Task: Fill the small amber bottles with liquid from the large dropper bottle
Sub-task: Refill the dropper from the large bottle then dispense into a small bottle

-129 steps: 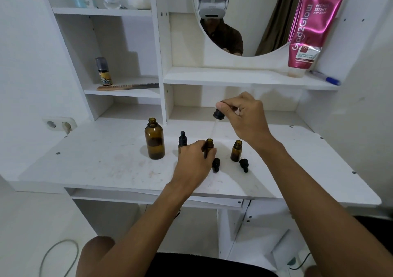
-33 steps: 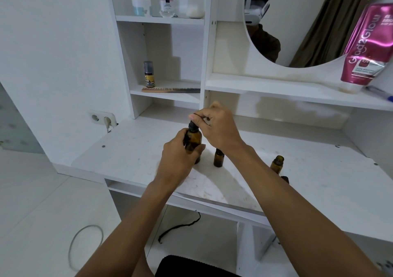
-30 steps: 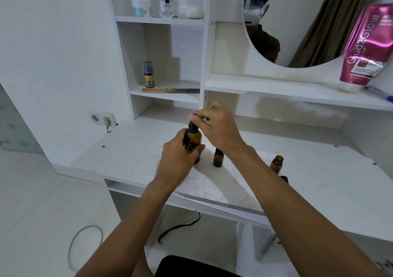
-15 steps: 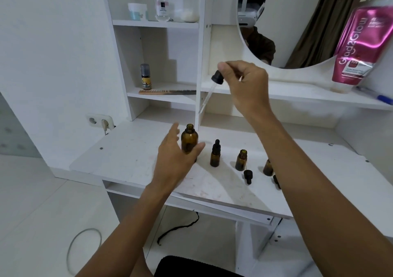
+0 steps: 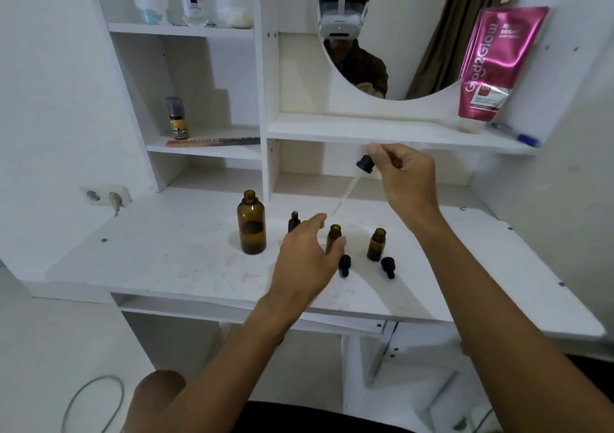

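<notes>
The large amber bottle [image 5: 251, 224] stands uncapped on the white desk [image 5: 166, 259]. My right hand [image 5: 403, 175] pinches the black bulb of its dropper [image 5: 364, 164]; the glass pipette slants down-left, tip above the small bottles. To the right stand three small amber bottles: a capped one [image 5: 293, 221] partly hidden behind my left hand, an uncapped middle one [image 5: 334, 237] and an uncapped right one [image 5: 377, 244]. My left hand [image 5: 307, 259] hovers with fingers spread just left of the middle bottle, holding nothing. Two black dropper caps [image 5: 344, 265] [image 5: 387, 266] lie in front.
White shelves rise behind the desk. A small bottle and a comb [image 5: 212, 141] lie on the left shelf, a pink tube [image 5: 495, 66] and a pen on the right shelf under the round mirror. A wall socket [image 5: 106, 195] sits left; a cable lies on the floor.
My right hand pulled the dropper out of the large bottle and carried it right and down over the small bottles. My left hand let go of the large bottle and moved right.
</notes>
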